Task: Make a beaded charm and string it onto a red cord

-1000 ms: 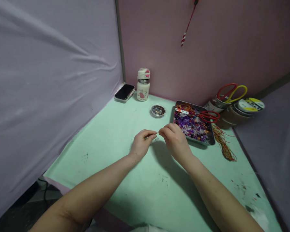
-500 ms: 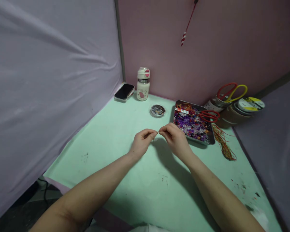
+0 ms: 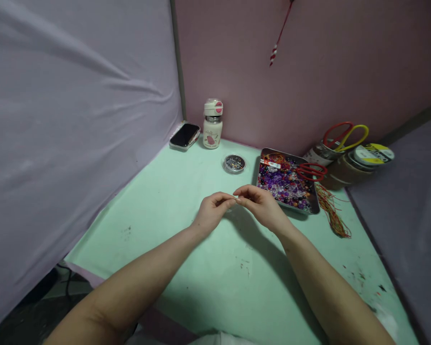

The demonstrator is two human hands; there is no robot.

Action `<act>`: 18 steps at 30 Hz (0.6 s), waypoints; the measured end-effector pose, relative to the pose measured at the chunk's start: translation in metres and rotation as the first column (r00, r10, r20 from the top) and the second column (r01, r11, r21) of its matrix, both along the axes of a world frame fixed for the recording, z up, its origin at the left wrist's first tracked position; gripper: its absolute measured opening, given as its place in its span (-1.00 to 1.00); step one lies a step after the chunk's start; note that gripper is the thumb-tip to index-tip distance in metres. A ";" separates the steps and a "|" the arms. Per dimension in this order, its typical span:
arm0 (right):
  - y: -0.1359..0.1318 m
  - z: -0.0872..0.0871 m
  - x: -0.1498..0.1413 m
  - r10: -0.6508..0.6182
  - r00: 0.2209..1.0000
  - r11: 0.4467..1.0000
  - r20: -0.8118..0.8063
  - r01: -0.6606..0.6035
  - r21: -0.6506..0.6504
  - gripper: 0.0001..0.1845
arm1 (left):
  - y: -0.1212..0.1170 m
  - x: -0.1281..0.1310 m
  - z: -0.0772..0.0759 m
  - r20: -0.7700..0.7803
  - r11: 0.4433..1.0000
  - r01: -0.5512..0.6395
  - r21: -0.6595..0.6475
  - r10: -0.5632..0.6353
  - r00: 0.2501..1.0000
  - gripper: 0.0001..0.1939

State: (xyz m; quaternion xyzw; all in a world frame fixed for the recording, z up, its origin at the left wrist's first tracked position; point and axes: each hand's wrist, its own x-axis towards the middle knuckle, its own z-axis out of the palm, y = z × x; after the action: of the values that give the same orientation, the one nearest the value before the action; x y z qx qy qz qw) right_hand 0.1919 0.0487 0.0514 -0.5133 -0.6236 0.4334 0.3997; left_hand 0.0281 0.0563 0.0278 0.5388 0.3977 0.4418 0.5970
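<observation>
My left hand (image 3: 211, 213) and my right hand (image 3: 264, 207) meet fingertip to fingertip just above the mint-green table (image 3: 187, 249). Both are pinched closed on something tiny between them that I cannot make out. Right behind my right hand stands a metal tray (image 3: 262, 155) full of purple, clear and dark beads (image 3: 283, 184), with red scissors (image 3: 311, 171) lying on its far right side.
A small round clear box (image 3: 234, 163) sits behind my hands. A little bottle (image 3: 212, 124) and a phone (image 3: 185, 135) stand in the back corner. Orange-red cords (image 3: 332, 211) lie right of the tray; thread spools (image 3: 371, 155) and scissors in a cup (image 3: 341, 136) stand beyond.
My right hand has shifted slightly left and up, bringing its fingertips against those of my left hand. The left hand has barely moved.
</observation>
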 end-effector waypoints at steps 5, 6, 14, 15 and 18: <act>-0.001 0.000 -0.003 -0.023 0.996 1.000 -0.085 0.022 -0.016 -0.85 | 0.002 -0.001 0.003 0.006 0.998 -0.017 -0.053 0.017 1.000 -0.83; -0.001 -0.002 -0.005 -0.040 0.993 0.999 -0.113 0.038 -0.021 -0.85 | 0.002 -0.001 0.003 0.001 0.998 -0.027 -0.061 0.027 1.000 -0.83; -0.001 -0.013 -0.017 -0.208 0.915 0.968 -0.345 0.143 -0.204 -0.77 | 0.004 -0.001 0.002 0.004 0.990 -0.120 -0.080 0.121 0.993 -0.81; -0.001 -0.013 -0.018 -0.235 0.900 0.960 -0.366 0.155 -0.235 -0.75 | 0.004 -0.001 0.003 0.018 0.989 -0.132 -0.067 0.133 0.991 -0.80; -0.002 -0.013 -0.019 -0.277 0.878 0.945 -0.391 0.176 -0.275 -0.73 | 0.004 -0.001 0.004 0.022 0.984 -0.176 -0.034 0.177 0.984 -0.81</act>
State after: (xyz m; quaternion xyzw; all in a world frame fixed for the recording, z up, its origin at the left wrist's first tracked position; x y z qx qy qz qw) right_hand 0.1733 0.0468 0.0388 -0.5196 -0.4022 0.5539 0.5113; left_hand 0.0270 0.0601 0.0315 0.4863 0.4433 0.4931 0.5691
